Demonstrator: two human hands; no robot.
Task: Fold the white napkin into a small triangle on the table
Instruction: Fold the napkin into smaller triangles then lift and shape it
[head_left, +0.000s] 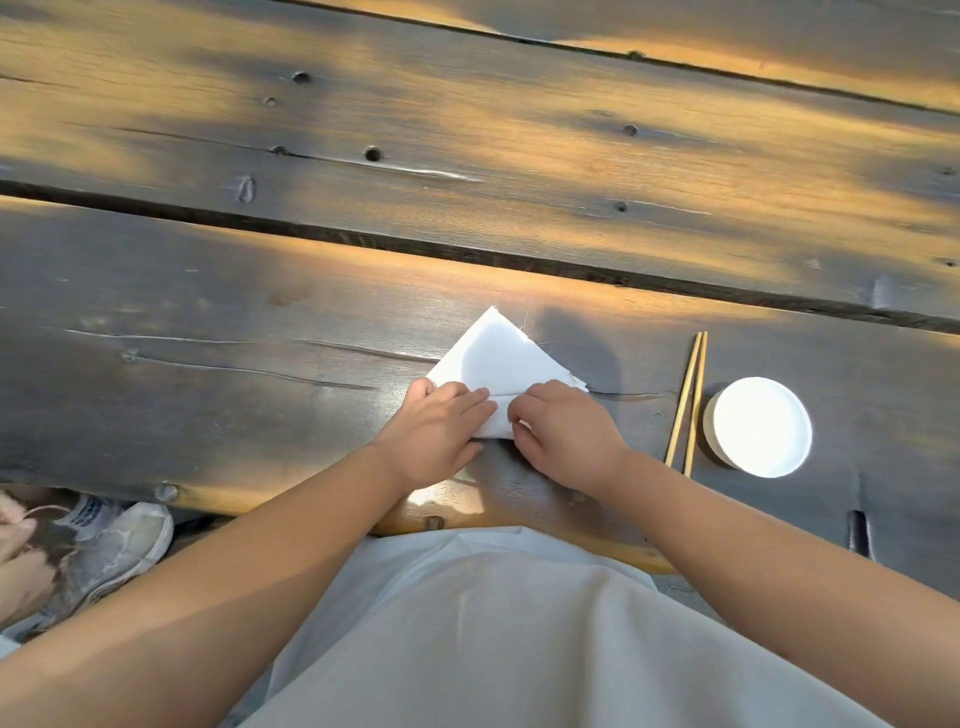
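The white napkin (498, 364) lies on the dark wooden table (208, 374) near its front edge, folded so that a point faces away from me. A fold line runs across its near part. My left hand (436, 431) rests on the napkin's near left corner, fingers flat and pointing right. My right hand (563, 431) presses on the near right part, fingers curled and pinching the cloth at the fold line. Both hands hide the napkin's near edge.
A pair of wooden chopsticks (688, 400) lies right of the napkin, and a small round white dish (758, 426) sits beyond them. Gaps run between the table planks. At lower left a worn sneaker (114, 551) and another person's hand show below the table edge.
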